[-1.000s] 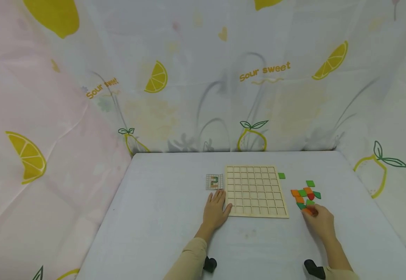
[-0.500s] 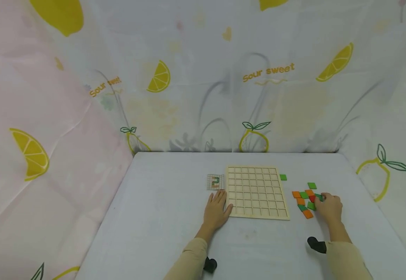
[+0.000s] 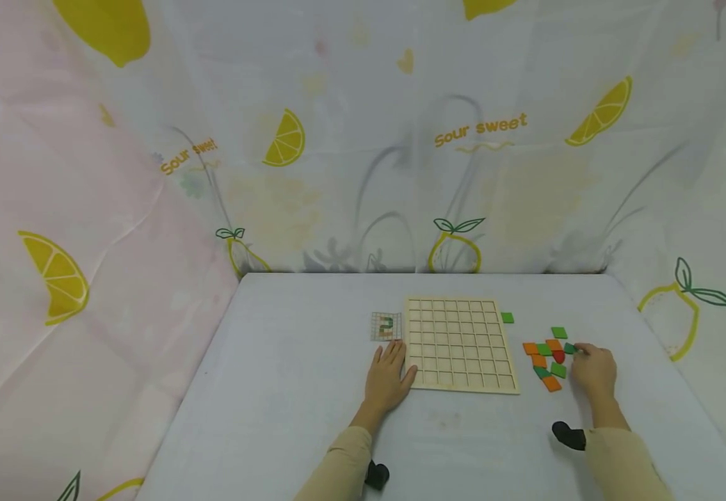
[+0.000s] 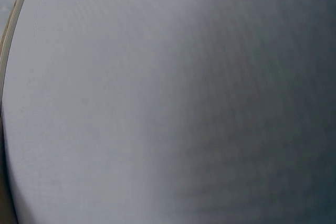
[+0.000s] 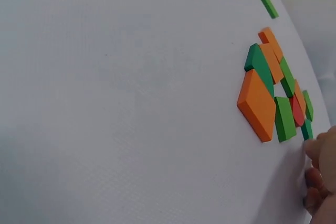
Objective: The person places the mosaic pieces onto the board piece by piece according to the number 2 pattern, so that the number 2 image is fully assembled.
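The dark tile lies flat at the right side of the loose tiles, with the red tile just beside it on the left. It looks like painted wood: probably light, stiff, hard to break, a little slick on its flat face. Its thin sides should give the best hold, pinched between thumb and forefinger. The right hand has its fingers narrow at the tile's right end; whether they pinch or only touch it, I cannot tell. The neighbours crowd the left, so the freer room is to the right. Farther left, the board has raised ridges that could catch a corner. The left hand rests with fingers straight by its left edge, near the card, on the bench.
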Motion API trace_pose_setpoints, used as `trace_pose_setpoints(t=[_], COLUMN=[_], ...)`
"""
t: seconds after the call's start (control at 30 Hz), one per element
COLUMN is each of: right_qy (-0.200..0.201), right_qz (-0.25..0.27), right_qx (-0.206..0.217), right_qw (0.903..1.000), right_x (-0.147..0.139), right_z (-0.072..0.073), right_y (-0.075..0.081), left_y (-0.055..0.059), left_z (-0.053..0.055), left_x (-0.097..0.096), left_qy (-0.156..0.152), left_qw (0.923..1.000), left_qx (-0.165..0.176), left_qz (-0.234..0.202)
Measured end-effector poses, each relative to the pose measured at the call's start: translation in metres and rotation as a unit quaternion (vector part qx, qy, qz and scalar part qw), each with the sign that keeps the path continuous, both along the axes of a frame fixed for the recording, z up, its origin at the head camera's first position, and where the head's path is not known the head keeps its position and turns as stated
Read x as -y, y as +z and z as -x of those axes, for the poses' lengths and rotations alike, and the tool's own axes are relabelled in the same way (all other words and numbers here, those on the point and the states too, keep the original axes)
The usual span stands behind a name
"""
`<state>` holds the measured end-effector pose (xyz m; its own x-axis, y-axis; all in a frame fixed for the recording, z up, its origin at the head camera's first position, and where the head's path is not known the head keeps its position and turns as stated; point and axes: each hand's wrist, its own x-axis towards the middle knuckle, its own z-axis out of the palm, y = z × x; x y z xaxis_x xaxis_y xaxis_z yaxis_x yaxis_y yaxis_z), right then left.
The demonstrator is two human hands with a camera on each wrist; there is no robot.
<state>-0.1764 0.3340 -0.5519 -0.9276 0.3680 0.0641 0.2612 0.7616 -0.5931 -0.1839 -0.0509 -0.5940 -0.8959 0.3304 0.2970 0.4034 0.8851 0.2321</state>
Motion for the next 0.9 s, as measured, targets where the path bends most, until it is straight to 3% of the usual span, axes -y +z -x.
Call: trace_pose_setpoints(t=[0.17, 0.37, 0.73, 0.9], right_qy=[-0.009, 0.028, 0.012, 0.051], right_qz=[0.0, -0.001, 0.026, 0.023], right_qx=[-0.023, 0.02, 0.024, 0.057], right_qw=[0.9997, 0.9994, 0.9993, 0.9968], right_x=[0.002, 0.004, 0.006, -0.002], right_z=[0.0, 0.004, 0.012, 0.014], right_y=[-0.005, -0.003, 0.006, 0.013], left_y=[0.0, -0.001, -0.001, -0.001], left_z=[0.0, 0.001, 0.001, 0.0], left_x=[0.0, 0.001, 0.0, 0.0], left_qy=[0.0, 0.007, 0.005, 0.003], left_qw=[1.0, 0.9998, 0.9999, 1.0], left_qx=[0.005, 0.015, 0.005, 0.0], left_qz=[0.0, 0.009, 0.01, 0.006])
